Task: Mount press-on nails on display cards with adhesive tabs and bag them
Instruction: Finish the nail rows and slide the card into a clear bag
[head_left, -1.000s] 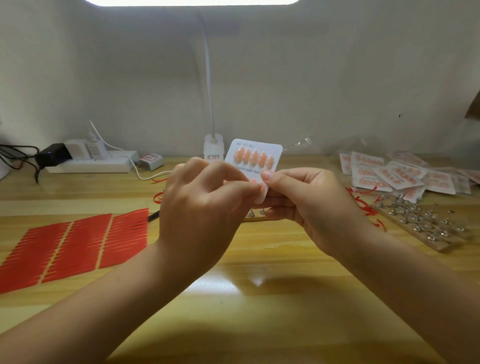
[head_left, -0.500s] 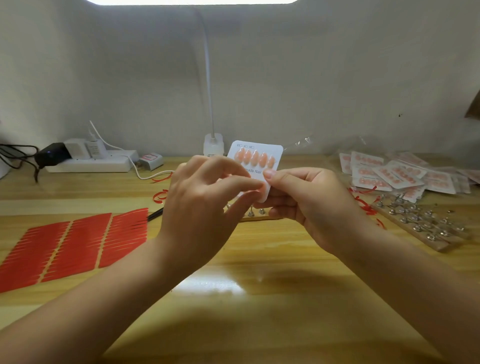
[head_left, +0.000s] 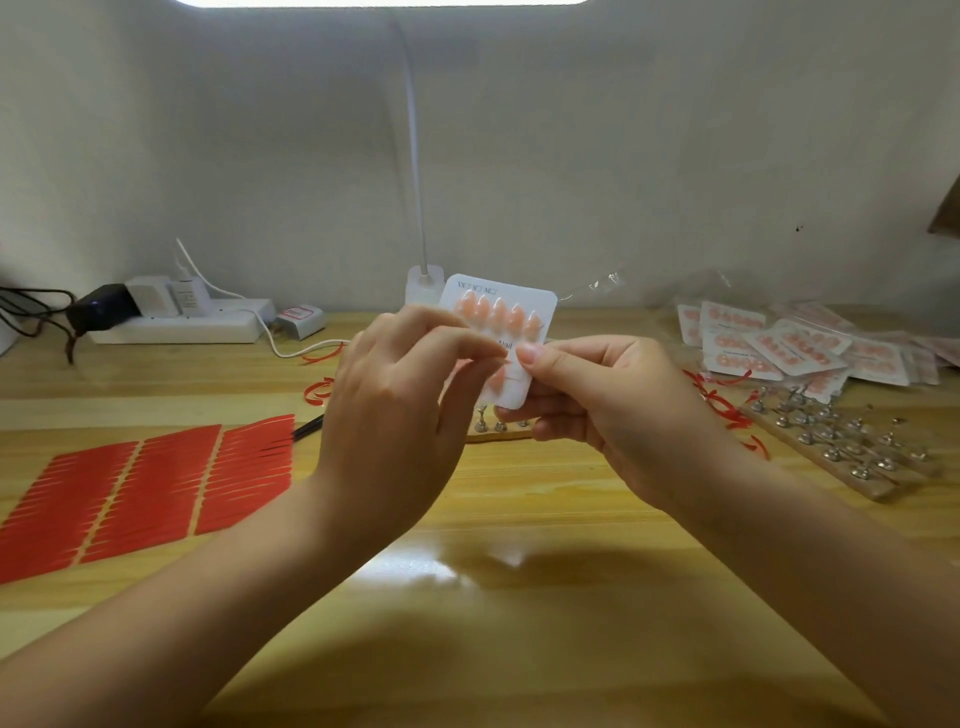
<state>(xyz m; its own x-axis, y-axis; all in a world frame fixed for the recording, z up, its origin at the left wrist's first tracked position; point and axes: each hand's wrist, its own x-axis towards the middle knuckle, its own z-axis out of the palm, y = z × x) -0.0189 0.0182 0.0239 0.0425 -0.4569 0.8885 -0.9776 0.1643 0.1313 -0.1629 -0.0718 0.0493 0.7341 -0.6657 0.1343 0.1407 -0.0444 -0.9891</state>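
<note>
Although the display card (head_left: 511, 332) had stood at much the same height a second before, the left hand (head_left: 400, 410) had opened its pinch slightly and shifted its fingertips (head_left: 496, 353) lower across the card's face, toward the second row. This suggested a further press-on nail (head_left: 497, 376) was being seated there, though the fingers hid the contact, so whether they held a nail could not be told. The right hand (head_left: 597, 400) gripped the card's right edge, thumb on the face and fingers curled behind.

The card was held in the air above the middle of the worktop (head_left: 519, 519), just in front of the lamp base (head_left: 425, 285). Its long axis ran near upright, leaning a little to the left at the foot, its printed face toward the wearer. The top row of five nails (head_left: 498, 314) lay complete, tips pointing up. Bagging was judged not yet begun; bagged cards (head_left: 789, 348) lay at the far right edge.
</note>
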